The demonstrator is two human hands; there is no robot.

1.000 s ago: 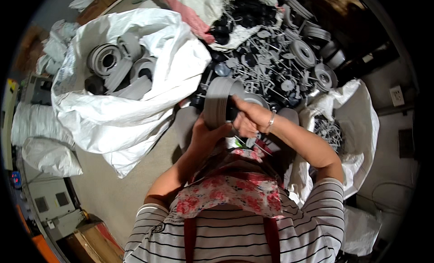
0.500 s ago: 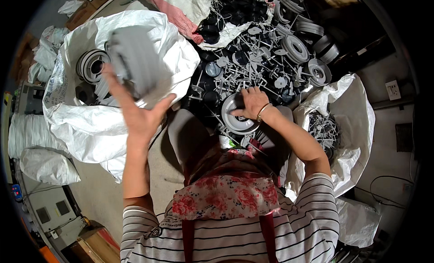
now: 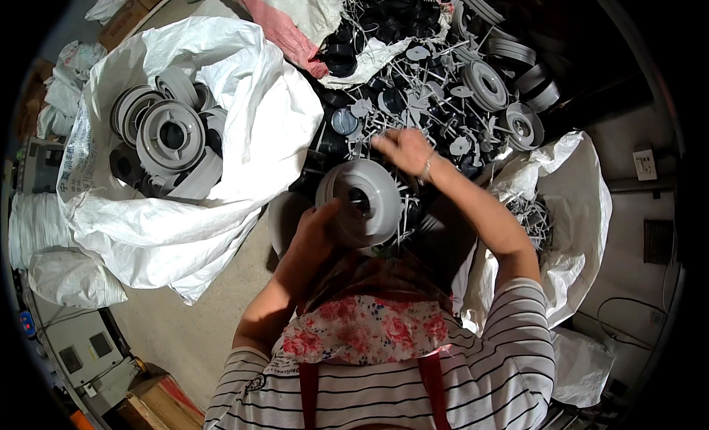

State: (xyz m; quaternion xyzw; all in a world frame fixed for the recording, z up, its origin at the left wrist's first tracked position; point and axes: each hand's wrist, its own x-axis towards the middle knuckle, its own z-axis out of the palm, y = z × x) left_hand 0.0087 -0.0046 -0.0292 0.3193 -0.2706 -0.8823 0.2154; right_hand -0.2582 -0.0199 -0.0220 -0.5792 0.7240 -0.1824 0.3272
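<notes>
My left hand (image 3: 314,238) is closed on the edge of a grey plastic flanged ring (image 3: 380,197), held tilted over my lap with its round centre hole showing. Just beyond the ring, my right hand (image 3: 406,151) hovers at the near side of a heap of small grey stemmed plastic pieces (image 3: 421,97). Its fingers are curled together, and whatever may be between them is hidden. To the left, a large white woven sack (image 3: 214,234) contains several similar grey rings (image 3: 171,137), one lying face up on top.
Black caps (image 3: 391,16) spill from a white-and-red sack (image 3: 277,24) at the back. More grey rings (image 3: 484,85) are stacked at the back right. Another white sack (image 3: 576,208) with small grey pieces (image 3: 532,219) stands on the right. A metal cabinet (image 3: 81,349) is at the lower left.
The blurred grey ring at my left hand is now in the left sack. That hand has come back to my lap and grips another ring. My right hand has left this ring and moved up.
</notes>
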